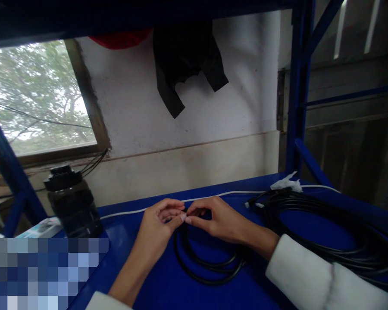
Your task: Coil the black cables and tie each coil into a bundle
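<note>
A small coil of black cable [210, 280] lies on the blue shelf [142, 258] in front of me. At its upper left side, my left hand [163, 221] and my right hand [215, 217] meet, thumbs and fingertips pinched close together on the black cable. The exact spot they grip is mostly covered by the fingers. Part of the coil's right side passes under my right forearm. Further right lies a larger coil of black cable [326, 256], with connector ends [254, 204] at its upper left; neither hand touches it.
A dark water bottle [73, 204] stands at the left. Along the shelf's back runs a white cord [126, 213], with a crumpled white plastic piece [287, 184] near it. Blue posts [297, 94] frame the shelf. A black bag-like sheet [194, 56] hangs against the wall.
</note>
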Demonstrator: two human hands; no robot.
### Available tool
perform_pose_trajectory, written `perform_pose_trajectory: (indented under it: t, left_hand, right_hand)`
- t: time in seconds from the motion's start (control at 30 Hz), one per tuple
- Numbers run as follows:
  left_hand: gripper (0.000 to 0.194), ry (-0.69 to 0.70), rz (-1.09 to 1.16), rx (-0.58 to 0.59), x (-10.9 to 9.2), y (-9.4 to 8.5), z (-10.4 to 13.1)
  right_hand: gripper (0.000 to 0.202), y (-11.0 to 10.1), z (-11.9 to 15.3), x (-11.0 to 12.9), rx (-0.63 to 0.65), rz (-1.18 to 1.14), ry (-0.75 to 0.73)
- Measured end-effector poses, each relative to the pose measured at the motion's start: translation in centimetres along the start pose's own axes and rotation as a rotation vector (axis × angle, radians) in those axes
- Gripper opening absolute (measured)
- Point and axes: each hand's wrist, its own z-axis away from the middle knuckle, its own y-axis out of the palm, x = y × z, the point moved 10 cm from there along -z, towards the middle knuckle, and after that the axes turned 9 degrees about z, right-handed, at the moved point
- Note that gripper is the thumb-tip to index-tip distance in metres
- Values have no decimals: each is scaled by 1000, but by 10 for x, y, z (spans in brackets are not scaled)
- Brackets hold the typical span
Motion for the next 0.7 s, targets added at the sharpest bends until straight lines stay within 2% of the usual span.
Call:
perform_pose_trajectory:
  t: [0.27,0.7]
  left_hand:
    - [30,-45,23,9,9,2,-1]
    - [24,10,-67,86,1,8,0]
  right_hand:
    - [29,5,-1,-4,22,-87,60]
    - [30,6,-2,-10,8,-173,55]
